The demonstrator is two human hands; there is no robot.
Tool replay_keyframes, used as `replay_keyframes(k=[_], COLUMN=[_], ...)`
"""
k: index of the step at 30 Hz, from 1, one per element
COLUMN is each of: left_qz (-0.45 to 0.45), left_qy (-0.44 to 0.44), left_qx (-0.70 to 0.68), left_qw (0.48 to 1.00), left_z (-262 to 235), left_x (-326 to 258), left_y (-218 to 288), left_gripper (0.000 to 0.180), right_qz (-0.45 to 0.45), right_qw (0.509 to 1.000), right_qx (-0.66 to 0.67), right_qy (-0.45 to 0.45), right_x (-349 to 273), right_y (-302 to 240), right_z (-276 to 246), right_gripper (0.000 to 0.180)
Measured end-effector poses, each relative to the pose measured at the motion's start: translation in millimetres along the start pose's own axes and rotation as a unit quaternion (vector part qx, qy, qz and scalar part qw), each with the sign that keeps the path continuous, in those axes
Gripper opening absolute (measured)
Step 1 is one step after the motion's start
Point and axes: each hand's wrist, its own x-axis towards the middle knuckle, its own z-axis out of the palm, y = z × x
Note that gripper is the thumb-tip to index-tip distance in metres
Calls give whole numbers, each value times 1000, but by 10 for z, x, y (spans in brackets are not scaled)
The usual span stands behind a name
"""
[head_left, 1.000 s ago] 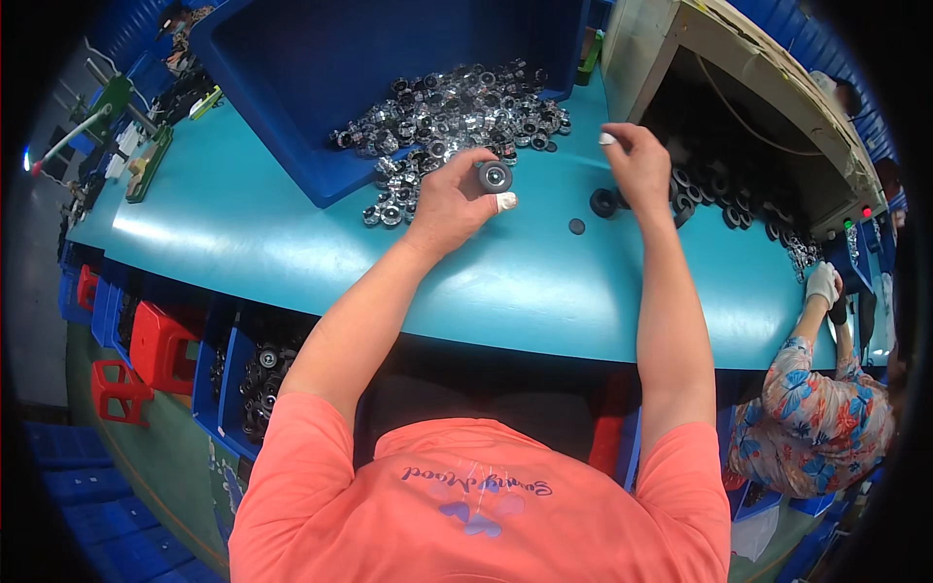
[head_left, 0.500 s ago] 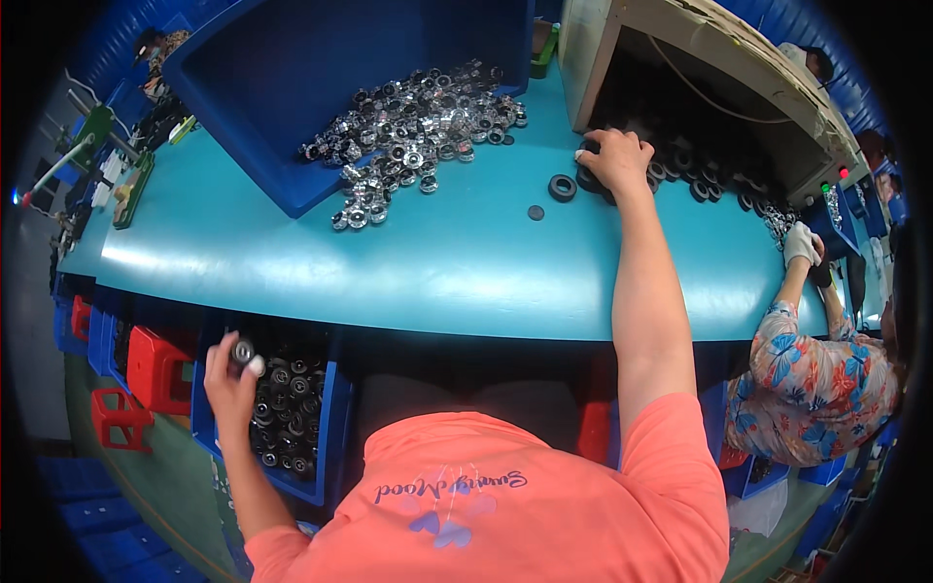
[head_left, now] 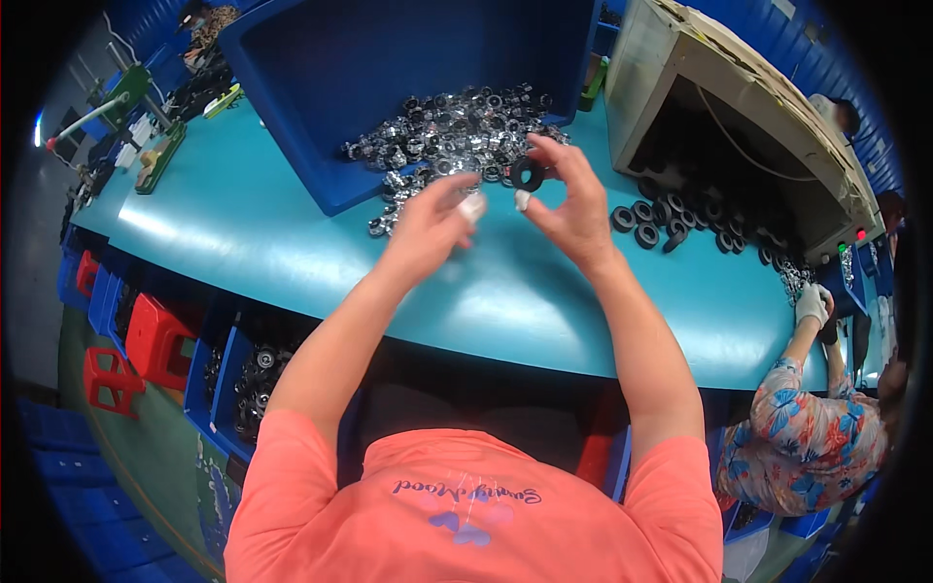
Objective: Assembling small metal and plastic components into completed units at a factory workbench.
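My right hand (head_left: 573,199) is raised over the table, with thumb and fingers closed round the edge of a black ring (head_left: 526,175). A white covering shows on its thumb tip. Beside it on the left, my left hand (head_left: 432,225) is smeared by motion, at the near side of a heap of clear and silvery wheel-like parts (head_left: 457,131). Whether it holds one of them I cannot make out. More black rings (head_left: 646,233) lie right of my right hand, spreading out from the mouth of a pale box (head_left: 637,87).
A large blue bin (head_left: 292,117) lies tipped on the turquoise table (head_left: 544,311), the heap spilling from its mouth. Below the table's left edge stand blue crates (head_left: 225,394) of dark parts and red stools (head_left: 155,340). At the right, a gloved co-worker's hand (head_left: 812,303) handles small parts.
My left hand has come up from the crate at lower left, where it held a black-and-silver wheel, to the heap. My right hand has left the rings, carrying one leftward. The view has shifted.
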Motion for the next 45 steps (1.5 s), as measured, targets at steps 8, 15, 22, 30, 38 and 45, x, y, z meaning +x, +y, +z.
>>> replay_keyframes(k=[8,15,22,30,38,45], left_qz=[1,-21,-35,34,-12,-59], left_qy=[-51,-55,-53,5,-53,-116], left_qx=[-218,-236,-264,-71,-101,-303], left_qw=[975,970,963,997,993,944], left_z=[314,192,183,293,221,181], left_x=[555,582,579,518,536,555], left_y=[-328,-411,-439,-399,-489,-574], left_gripper=[34,32,30,25,26,22], right_qz=[112,325,399,355,308,299], right_qw=[985,888,798,890,936,939], right_qx=[130,309,438,249,134,126], right_qy=[-35,-104,-111,-139,-107,-114], right_x=[-57,-107,-101,-139,-144,-97], right_y=[197,325,313,465,406,220], right_z=[91,138,90,111,116,148], right_gripper=[68,51,35,16,18,18])
